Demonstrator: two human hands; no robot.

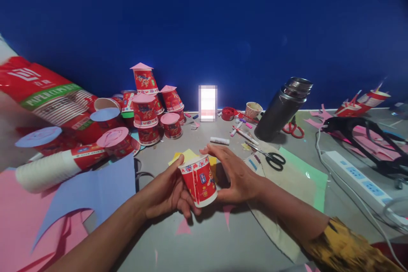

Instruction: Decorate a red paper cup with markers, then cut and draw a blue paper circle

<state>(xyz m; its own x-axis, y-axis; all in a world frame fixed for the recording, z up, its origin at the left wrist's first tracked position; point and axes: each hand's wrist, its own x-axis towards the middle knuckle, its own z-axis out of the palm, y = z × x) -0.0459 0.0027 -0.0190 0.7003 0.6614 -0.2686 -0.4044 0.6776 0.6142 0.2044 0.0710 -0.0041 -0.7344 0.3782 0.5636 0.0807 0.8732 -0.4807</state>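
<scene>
A red printed paper cup is held tilted just above the grey table, between both of my hands. My left hand grips its left side, thumb up at the rim and fingers curled under the base. On the cup's right side, my right hand wraps around it with the fingers behind the rim. Yellow paper lies just behind the cup.
A pile of red cups with pink paper lids stands at the back left, beside cup sleeves. Blue paper and pink paper lie left. Black scissors, a glue stick, a steel flask and a power strip sit right.
</scene>
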